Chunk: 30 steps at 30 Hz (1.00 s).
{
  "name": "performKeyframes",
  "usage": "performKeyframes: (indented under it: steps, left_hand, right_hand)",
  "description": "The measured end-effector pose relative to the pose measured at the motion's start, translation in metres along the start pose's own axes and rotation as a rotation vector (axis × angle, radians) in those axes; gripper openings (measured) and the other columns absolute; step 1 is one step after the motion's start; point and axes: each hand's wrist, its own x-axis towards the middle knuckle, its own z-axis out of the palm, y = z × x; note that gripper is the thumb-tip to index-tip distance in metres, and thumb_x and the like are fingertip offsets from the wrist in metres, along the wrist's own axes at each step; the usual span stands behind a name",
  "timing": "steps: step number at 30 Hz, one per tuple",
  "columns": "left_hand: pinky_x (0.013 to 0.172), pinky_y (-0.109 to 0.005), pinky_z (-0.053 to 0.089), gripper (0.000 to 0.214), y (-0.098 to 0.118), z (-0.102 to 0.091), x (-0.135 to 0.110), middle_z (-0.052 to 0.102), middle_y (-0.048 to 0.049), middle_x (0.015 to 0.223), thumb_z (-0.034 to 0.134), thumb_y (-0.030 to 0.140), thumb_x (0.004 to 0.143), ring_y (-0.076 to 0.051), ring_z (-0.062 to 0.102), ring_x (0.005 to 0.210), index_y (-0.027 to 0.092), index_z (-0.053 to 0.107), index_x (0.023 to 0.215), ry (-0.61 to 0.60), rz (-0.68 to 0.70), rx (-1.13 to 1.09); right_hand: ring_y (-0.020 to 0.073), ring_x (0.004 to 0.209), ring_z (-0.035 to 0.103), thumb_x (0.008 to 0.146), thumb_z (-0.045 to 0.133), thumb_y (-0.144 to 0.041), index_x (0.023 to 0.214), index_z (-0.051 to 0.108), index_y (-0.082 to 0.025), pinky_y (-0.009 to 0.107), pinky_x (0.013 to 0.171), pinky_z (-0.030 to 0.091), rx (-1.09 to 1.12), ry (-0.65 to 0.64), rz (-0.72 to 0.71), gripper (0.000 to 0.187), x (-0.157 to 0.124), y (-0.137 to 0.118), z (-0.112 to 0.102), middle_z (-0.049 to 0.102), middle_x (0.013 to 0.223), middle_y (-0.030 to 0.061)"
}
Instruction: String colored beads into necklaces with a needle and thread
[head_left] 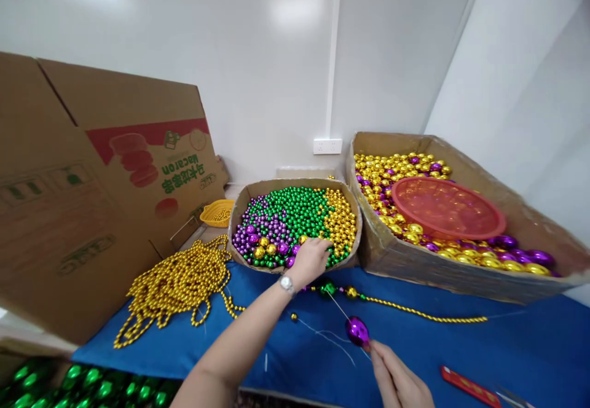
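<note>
Over the blue desk, reaching into a cardboard box with the left hand, its grip too hidden to tell, while pinching with the right hand, before that box, a purple ball bigger than the boxed beads.

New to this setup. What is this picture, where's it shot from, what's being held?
No robot here: a camera worn on a person's head looks forward and down at two bare hands. The left hand, wearing a watch, is at a box of small beads; whether it grips any is unclear. The right hand pinches a large purple bead at its lower end. Gold bead strands lie on the blue cloth. A bigger box on the right holds beads and a red basin.
</note>
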Motion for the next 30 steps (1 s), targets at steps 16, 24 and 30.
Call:
performKeyframes:
  steps: [16,24,30]
  left_hand:
    - [0.066,-0.028,0.048,0.038,0.007,0.000,-0.029,0.067,-0.0092,0.089,0.048,0.044,0.088,-0.017,0.065,0.076,0.015,0.060,0.109,-0.012,-0.258,-0.712]
    - [0.061,-0.022,0.046,0.033,0.026,-0.004,-0.082,0.068,-0.0074,0.080,0.073,0.035,0.073,-0.014,0.064,0.069,0.013,0.065,0.095,0.036,-0.519,-1.375]
    - [0.060,-0.023,0.045,0.030,0.029,0.001,-0.086,0.067,-0.0076,0.079,0.072,0.034,0.074,-0.014,0.063,0.068,0.012,0.065,0.094,0.034,-0.533,-1.420]
  right_hand:
    - [0.0188,0.076,0.072,0.095,0.040,-0.040,0.097,0.067,-0.019,0.021,0.067,0.058,-0.008,0.066,0.066,0.035,0.006,-0.003,-0.011,0.074,0.086,0.0058]
    - [0.0187,0.074,0.072,0.095,0.037,-0.036,0.096,0.068,-0.019,0.022,0.064,0.058,-0.036,0.031,0.024,0.035,0.004,-0.009,-0.004,0.074,0.085,0.0055]
    - [0.0178,0.076,0.071,0.095,0.039,-0.031,0.099,0.066,-0.019,0.022,0.067,0.058,-0.063,0.032,-0.018,0.030,0.002,-0.006,-0.002,0.074,0.087,0.0054]
